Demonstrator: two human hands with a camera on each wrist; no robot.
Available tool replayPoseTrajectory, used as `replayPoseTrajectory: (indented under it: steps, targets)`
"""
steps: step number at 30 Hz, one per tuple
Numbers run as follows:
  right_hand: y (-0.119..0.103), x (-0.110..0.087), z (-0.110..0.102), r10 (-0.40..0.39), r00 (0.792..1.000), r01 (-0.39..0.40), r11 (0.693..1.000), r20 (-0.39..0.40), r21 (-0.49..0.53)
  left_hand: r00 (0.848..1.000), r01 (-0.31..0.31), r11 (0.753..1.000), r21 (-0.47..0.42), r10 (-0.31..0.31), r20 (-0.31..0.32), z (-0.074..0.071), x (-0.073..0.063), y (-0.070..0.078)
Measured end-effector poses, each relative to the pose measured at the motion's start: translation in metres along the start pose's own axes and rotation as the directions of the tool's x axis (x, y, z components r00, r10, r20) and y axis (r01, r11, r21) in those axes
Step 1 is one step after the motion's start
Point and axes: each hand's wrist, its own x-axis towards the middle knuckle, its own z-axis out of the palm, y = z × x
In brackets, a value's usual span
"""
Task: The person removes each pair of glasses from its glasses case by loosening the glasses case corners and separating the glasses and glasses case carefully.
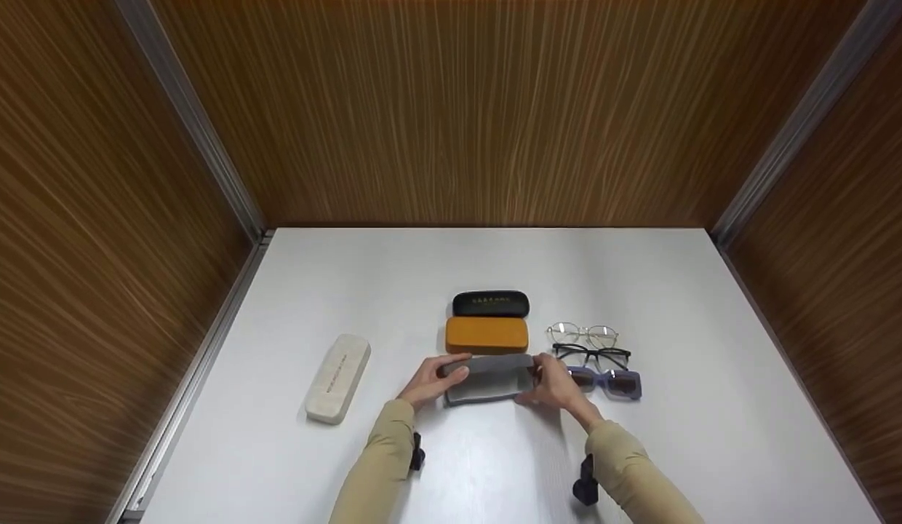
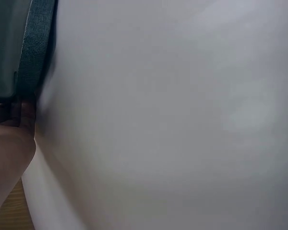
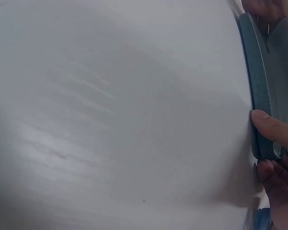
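A grey glasses case (image 1: 487, 386) stands open on the white table, its lid raised and its pale inside showing. My left hand (image 1: 425, 381) grips the left end, thumb along the front and fingers behind. At the other end my right hand (image 1: 556, 386) holds the case between thumb and fingers. In the left wrist view the case's side (image 2: 35, 55) looks blue-green, and part of the left hand (image 2: 9, 148) shows under its corner. The right wrist view shows the right thumb (image 3: 271, 128) on the case's front edge (image 3: 259, 76). I make out nothing inside the case.
Directly behind are an orange case (image 1: 487, 334) and a black case (image 1: 490, 303), both closed. A cream case (image 1: 338, 378) lies at the left. On the right are thin-framed glasses (image 1: 583, 335), black-framed glasses (image 1: 592, 356) and blue-purple sunglasses (image 1: 623, 383), close to the right hand.
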Motion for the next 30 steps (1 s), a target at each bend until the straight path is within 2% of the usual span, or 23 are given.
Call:
replayPoseTrajectory:
  steps: [6, 12, 19, 30]
  targets:
    - [0.0022, -0.0011, -0.0013, -0.094, 0.995, 0.094, 0.996, -0.018, -0.009, 0.999, -0.028, 0.999, 0.045, 0.029, -0.019, 0.0006, -0.0017, -0.0019]
    - [0.0034, -0.0008, -0.0014, -0.116, 0.993, 0.116, 0.993, -0.016, -0.019, 0.996, -0.079, 0.993, 0.082, 0.081, -0.020, 0.0024, -0.0023, -0.0025]
    - [0.0017, 0.0002, -0.0012, -0.049, 0.999, 0.049, 0.999, -0.005, -0.014, 0.995, -0.091, 0.983, 0.157, 0.096, -0.022, 0.0035, -0.0054, -0.0028]
    - [0.0008, -0.0002, -0.0008, -0.024, 1.000, 0.024, 1.000, -0.001, -0.017, 0.994, -0.105, 0.981, 0.164, 0.109, -0.018, 0.0036, -0.0076, -0.0057]
